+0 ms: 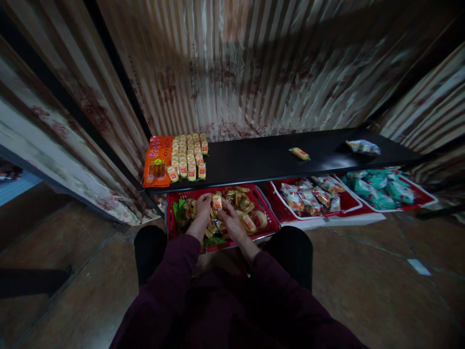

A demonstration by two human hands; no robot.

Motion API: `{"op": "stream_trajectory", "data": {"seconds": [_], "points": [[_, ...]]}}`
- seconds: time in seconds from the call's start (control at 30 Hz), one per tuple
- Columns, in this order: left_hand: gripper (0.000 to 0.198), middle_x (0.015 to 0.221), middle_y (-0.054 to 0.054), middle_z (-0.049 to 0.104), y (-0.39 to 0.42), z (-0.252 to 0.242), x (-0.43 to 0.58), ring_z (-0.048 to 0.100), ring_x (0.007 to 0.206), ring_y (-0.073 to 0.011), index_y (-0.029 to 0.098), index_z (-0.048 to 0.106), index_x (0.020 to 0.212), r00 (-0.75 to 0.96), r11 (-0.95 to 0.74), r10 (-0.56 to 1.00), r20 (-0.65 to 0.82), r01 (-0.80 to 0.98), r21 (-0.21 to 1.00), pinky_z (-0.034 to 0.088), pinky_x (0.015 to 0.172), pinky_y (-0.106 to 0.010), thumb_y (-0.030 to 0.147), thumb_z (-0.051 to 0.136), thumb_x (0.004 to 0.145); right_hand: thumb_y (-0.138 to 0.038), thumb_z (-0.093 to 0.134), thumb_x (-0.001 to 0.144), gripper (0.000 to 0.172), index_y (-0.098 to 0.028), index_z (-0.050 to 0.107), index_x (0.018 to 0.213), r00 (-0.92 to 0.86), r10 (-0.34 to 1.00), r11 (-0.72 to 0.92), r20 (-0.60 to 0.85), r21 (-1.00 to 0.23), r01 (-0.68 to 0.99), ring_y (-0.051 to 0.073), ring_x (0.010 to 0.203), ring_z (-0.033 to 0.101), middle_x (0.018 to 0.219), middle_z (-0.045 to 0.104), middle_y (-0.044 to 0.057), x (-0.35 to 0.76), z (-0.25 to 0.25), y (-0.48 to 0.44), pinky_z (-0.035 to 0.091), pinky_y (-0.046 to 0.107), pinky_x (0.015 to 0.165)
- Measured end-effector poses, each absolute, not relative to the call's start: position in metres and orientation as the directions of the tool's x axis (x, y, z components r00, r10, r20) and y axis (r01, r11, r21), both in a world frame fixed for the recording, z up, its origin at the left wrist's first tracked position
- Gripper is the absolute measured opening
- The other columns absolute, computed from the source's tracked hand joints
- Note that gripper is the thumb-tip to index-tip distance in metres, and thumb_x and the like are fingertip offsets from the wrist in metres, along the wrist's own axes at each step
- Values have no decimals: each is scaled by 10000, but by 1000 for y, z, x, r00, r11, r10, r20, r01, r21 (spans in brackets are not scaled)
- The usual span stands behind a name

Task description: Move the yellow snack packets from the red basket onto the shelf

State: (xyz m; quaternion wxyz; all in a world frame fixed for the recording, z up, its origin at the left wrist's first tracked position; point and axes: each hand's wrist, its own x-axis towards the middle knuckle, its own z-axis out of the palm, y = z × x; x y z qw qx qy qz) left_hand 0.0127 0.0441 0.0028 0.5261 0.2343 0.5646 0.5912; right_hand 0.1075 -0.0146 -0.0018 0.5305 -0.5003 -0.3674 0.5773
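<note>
Above the red basket (173,198) in front of me, my left hand (203,207) and my right hand (231,218) hold one small wrapped cake (217,202) between them, its yellow and red label facing up. Fingers of both hands are closed on its two sides. Under the hands, the basket holds several loose wrapped snacks (241,201), partly hidden by my hands and forearms. On the black shelf (247,160) behind, several similar small cakes (187,157) stand in tight rows at the left end.
An orange snack packet (158,162) lies left of the rows. One wrapped cake (300,153) and a pale packet (363,147) lie farther right on the shelf. Right of my basket are baskets with red-white packets (310,196) and green packets (381,189). A striped curtain (232,72) hangs behind.
</note>
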Motion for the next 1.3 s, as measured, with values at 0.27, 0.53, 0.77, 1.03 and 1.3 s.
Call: {"op": "stream_trajectory", "data": {"seconds": [0.27,0.53,0.77,1.03,1.3], "points": [[76,776,-54,673,30,4,9,615,735,-141,147,650,737,-241,274,887,-394,-412,869,475,761,-294,189,639,676,-442,673,652,620,-265,550,1234,111,970,-175,-215,-940,-293,155,766,576,970,661,22,107,-4,-12,472,263,660],[140,842,-57,669,16,5,7,609,730,-140,162,647,791,-187,321,891,-413,-382,866,463,748,-299,230,657,668,-387,716,602,640,-251,571,1211,136,959,-174,-248,-896,-407,141,732,578,942,677,23,107,-7,-6,471,250,630],[219,915,-60,676,11,3,16,609,845,-150,178,675,856,-217,202,943,-253,-231,952,447,818,-278,91,592,673,-371,670,627,581,-233,601,1187,162,970,-131,-183,-948,-289,122,687,540,925,681,20,108,-8,-6,445,242,627],[201,922,-53,682,13,-8,20,609,882,-173,186,695,868,-284,221,921,-268,-186,957,431,875,-300,127,630,687,-399,656,640,535,-241,636,1150,169,957,-167,-234,-927,-336,174,846,596,1104,668,35,109,-3,-8,458,259,661],[172,879,-55,692,12,-5,20,607,816,-161,173,696,868,-280,263,909,-310,-192,945,456,788,-271,245,651,718,-444,605,703,440,-261,666,1098,149,973,-125,-176,-945,-301,223,1063,572,1158,657,22,108,-1,-10,490,338,828]]}}
